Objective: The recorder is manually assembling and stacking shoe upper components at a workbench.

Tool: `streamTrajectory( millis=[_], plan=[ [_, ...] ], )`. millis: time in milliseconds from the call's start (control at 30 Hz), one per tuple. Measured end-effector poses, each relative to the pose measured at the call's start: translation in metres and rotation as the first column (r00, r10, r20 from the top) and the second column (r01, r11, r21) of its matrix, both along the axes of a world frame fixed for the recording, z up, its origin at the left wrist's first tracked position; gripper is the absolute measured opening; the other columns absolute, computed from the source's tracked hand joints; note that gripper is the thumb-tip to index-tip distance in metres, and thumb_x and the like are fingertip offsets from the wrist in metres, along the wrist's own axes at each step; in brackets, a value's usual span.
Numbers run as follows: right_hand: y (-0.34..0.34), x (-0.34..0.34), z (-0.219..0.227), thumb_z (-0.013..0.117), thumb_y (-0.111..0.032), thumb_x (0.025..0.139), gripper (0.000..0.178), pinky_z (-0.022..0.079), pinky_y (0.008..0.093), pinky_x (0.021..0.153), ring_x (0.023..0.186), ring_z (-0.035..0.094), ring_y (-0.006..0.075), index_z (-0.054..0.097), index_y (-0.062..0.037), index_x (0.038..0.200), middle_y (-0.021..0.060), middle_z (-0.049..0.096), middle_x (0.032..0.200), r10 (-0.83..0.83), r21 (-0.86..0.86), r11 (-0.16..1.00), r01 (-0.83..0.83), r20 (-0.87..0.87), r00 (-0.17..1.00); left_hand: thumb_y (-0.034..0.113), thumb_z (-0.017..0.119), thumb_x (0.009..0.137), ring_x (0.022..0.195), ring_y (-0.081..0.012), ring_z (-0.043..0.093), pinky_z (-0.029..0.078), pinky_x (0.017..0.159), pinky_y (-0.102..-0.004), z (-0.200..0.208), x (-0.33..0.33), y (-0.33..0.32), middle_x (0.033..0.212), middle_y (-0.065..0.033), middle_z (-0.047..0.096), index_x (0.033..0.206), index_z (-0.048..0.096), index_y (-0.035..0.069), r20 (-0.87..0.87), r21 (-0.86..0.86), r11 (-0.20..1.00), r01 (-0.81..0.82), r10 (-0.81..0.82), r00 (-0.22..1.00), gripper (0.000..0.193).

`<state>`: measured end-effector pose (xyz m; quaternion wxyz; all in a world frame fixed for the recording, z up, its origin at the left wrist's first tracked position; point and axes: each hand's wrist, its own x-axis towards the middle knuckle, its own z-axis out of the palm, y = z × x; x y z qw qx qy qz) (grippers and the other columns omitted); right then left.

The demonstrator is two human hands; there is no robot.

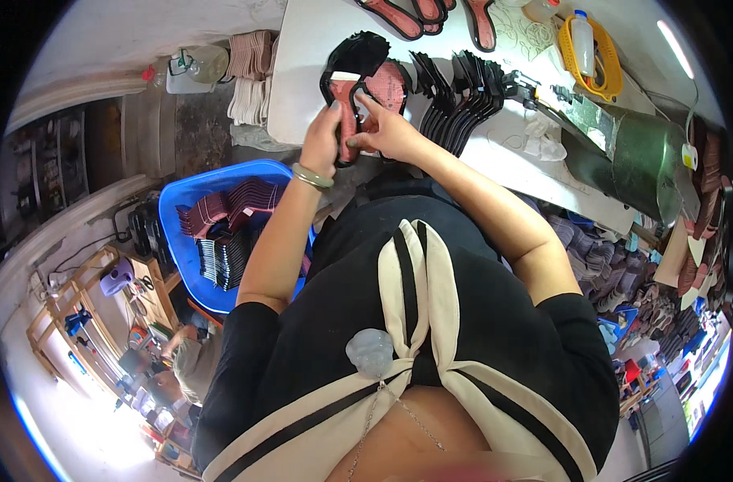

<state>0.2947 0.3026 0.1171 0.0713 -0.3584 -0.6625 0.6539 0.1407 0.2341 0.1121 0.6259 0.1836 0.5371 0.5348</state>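
Both hands are on a shoe-sole-shaped piece (pixel 348 112) with a pink face, a black rim, a black toe end and a pale strip across it. My left hand (pixel 323 143) grips its near end from the left. My right hand (pixel 382 128) pinches the right edge, thumb and fingers bent around it. Just right of its toe end, a pink patterned piece (pixel 388 83) lies on the white table (pixel 298 88). Farther right stands a row of black sole-shaped pieces (pixel 455 100), leaning against each other.
Several pink, black-rimmed pieces (pixel 483 24) lie at the table's far side. A yellow basket (pixel 610 60) holds a bottle, near a dark green machine cover (pixel 648 165). Left and below sits a blue tub (pixel 174 209) with stacked insoles (pixel 254 197). Another person (pixel 194 365) is at lower left.
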Motion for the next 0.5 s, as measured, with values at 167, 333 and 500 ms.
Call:
streamTrajectory(
  millis=[167,333,500],
  plan=[
    [-0.014,0.022,0.02,0.068,-0.013,0.08,0.09,0.048,0.0268,0.065,0.08,0.058,0.0147,0.007,-0.0043,0.145,0.0127,0.057,0.1,-0.025,-0.341,0.939,-0.035,-0.17,0.985,0.031,0.034,0.099,0.096,-0.0157,0.056,0.046,0.085,-0.0298,0.01,0.027,-0.004,0.111,-0.0094,0.056,0.125,0.042,0.001,-0.078,0.138,0.989,-0.043,0.054,0.995,0.04],
    [-0.019,0.019,0.037,0.075,-0.021,0.07,0.103,0.048,0.0271,0.066,0.081,0.06,0.0173,0.006,0.0037,0.142,0.0186,0.059,0.098,0.059,-0.038,0.998,-0.057,0.062,0.996,0.025,0.032,0.1,0.112,-0.0176,0.05,0.041,0.095,-0.03,0.02,0.039,-0.014,0.126,-0.0098,0.047,0.135,0.034,0.002,-0.04,0.177,0.984,-0.033,0.04,0.998,0.042],
    [-0.029,0.016,0.018,0.074,-0.014,0.065,0.098,0.048,0.0275,0.059,0.064,0.058,0.0175,0.012,0.0064,0.138,0.0159,0.059,0.083,0.077,-0.02,0.997,-0.076,0.069,0.995,0.022,0.036,0.099,0.11,-0.0168,0.05,0.041,0.093,-0.0292,0.022,0.041,-0.024,0.125,-0.0097,0.049,0.136,0.035,0.003,-0.197,0.116,0.992,0.039,-0.016,0.98,0.042]
  ],
)
